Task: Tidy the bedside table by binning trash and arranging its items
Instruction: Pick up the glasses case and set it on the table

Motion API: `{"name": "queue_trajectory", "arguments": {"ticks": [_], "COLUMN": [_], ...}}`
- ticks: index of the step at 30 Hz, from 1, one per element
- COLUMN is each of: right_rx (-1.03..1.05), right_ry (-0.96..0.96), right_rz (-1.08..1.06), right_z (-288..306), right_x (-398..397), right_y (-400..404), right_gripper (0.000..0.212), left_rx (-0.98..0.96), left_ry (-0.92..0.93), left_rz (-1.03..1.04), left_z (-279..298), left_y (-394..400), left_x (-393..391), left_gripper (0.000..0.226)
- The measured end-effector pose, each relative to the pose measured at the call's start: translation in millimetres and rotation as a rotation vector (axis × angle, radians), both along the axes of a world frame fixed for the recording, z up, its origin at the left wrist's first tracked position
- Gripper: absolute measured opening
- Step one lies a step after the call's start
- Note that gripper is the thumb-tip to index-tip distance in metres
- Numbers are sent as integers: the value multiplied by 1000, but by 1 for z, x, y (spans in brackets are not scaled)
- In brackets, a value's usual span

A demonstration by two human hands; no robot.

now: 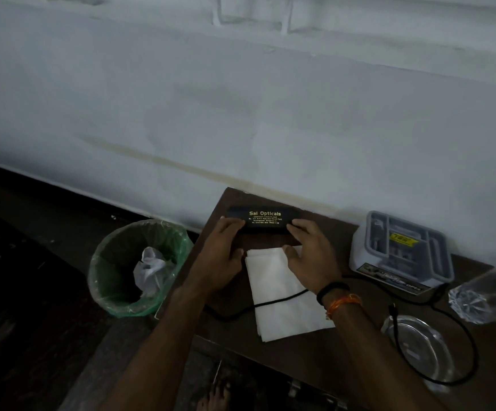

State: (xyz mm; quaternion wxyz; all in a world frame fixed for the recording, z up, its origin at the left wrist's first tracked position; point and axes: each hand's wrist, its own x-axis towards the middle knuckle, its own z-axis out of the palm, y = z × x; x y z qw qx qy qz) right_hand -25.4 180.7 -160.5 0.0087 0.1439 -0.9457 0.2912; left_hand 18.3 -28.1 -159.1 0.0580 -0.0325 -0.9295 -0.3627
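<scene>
A black glasses case (pixel 264 219) with gold lettering lies at the far left corner of the dark wooden bedside table (pixel 314 357), close to the wall. My left hand (pixel 223 247) grips its left end and my right hand (pixel 310 256) grips its right end. Just in front of the case lies a folded white cloth (pixel 282 295), with a black cable (pixel 273 302) running across it. My right thumb rests on the cloth's far edge.
A bin with a green liner (pixel 140 268) stands on the floor left of the table, with crumpled white trash inside. On the table's right are a grey lidded box (pixel 403 250), a crumpled clear wrapper (pixel 477 295) and a round glass dish (pixel 418 348). My bare foot (pixel 214 393) shows below.
</scene>
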Motion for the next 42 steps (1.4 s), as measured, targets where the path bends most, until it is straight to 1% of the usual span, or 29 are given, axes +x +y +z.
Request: {"name": "queue_trajectory", "arguments": {"ticks": [4, 6, 9, 11, 12, 16, 20, 26, 35, 38, 40, 42], "right_rx": [98, 193, 297, 265, 240, 193, 19, -104, 5, 39, 100, 139], "right_ry": [26, 25, 120, 208, 222, 90, -10, -30, 28, 14, -5, 15], "right_rz": [-2, 27, 28, 40, 50, 113, 86, 89, 101, 75, 82, 97], "right_z": [-1, -2, -1, 7, 11, 19, 20, 18, 14, 17, 22, 28], "right_x": [-3, -3, -5, -14, -22, -59, -70, -65, -64, -67, -68, -65], "right_y": [-2, -5, -13, -21, -25, -42, -43, -41, -45, -48, -50, -50], "right_gripper": [54, 58, 55, 48, 46, 47, 46, 47, 47, 48, 50, 51], "left_rx": [-113, -184, -230, -180, -145, -125, -105, -113, -232, -142, -81, -74], "left_ry": [-31, -40, -64, -85, -82, -105, -105, -102, -151, -152, -126, -86], "left_rz": [-27, -22, -19, 6, 22, 19, 18, 14, -31, -23, 2, 37], "left_z": [-1, -3, -2, 2, 3, 7, 8, 9, 9, 11, 13, 14], "left_y": [-1, -3, -2, -1, -1, -7, -9, -10, -10, -12, -13, -12], "left_x": [-3, -4, -8, -10, -12, -15, -16, -14, -12, -13, -15, -15], "left_gripper": [64, 68, 68, 64, 62, 61, 62, 64, 70, 68, 63, 60]}}
